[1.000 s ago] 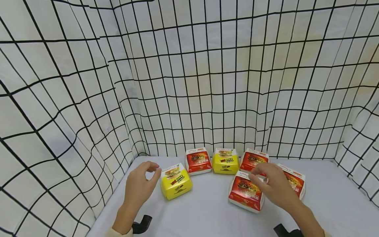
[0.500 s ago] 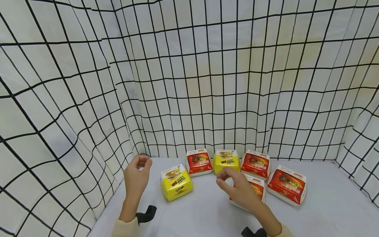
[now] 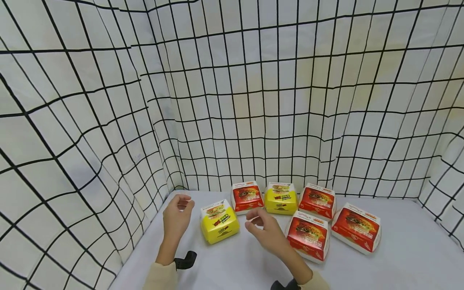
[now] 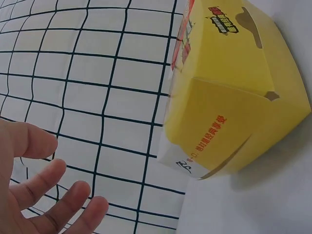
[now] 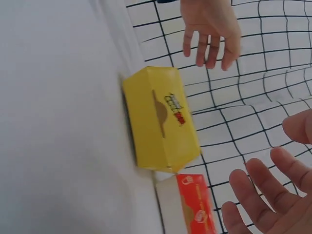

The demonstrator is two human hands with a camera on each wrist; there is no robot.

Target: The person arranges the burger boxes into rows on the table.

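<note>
A yellow burger box (image 3: 220, 222) stands on the white table between my two hands. My left hand (image 3: 176, 216) hovers to its left, thumb and fingers loosely bent with nothing between them. In the left wrist view the yellow box (image 4: 219, 97) is apart from the fingertips. My right hand (image 3: 266, 231) is held to the right of that box, fingers relaxed and holding nothing. The right wrist view has the same yellow box (image 5: 161, 117) ahead of the spread fingers (image 5: 265, 187). Close behind my right forearm lies a red burger box (image 3: 308, 235).
Along the back stand a red box (image 3: 247, 197), another yellow box (image 3: 281, 198) and a second red box (image 3: 317, 201). One more red box (image 3: 357, 227) sits at the right. A black grid on white cloth (image 3: 253, 100) walls the table at back and sides.
My right hand has moved left, away from the red boxes and toward the front yellow box. My left hand drew back from that box, then came slightly nearer again. The boxes stay put.
</note>
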